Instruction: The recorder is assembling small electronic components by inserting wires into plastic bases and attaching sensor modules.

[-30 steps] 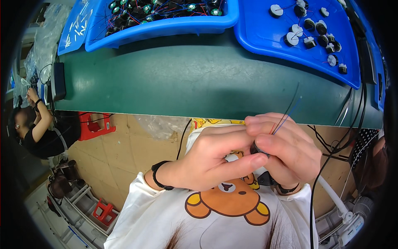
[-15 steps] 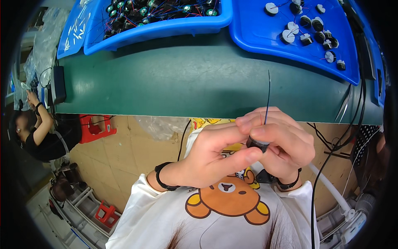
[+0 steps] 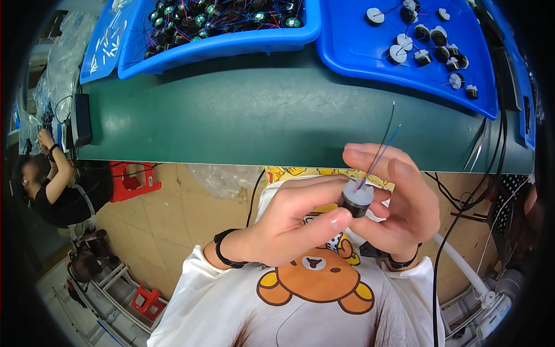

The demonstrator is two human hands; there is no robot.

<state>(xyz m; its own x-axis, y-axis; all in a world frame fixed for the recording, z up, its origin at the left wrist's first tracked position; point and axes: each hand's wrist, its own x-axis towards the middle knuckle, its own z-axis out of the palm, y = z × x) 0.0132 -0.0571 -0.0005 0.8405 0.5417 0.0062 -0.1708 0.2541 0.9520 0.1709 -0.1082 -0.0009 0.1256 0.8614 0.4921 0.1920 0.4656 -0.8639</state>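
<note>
Pinched between the thumb and fingers of my left hand is a small round black part with a white cap. Two thin wires, one dark and one blue, rise from the cap, which faces up. My right hand is close against the part's right side. Its upper fingers are lifted and apart behind the wires, while others curl beside the cap; whether they touch it I cannot tell. Both hands are just off the near edge of the green table, above my lap.
A blue bin at the back holds many black parts with green tops and wires. On the blue tray at right lie several white-capped parts. White pieces fill another blue tray. Tweezers and cables lie at right. A person sits far left.
My right hand has let go of the top of the part and its fingers have opened away. The white cap now shows, and the wires have separated and lean right.
</note>
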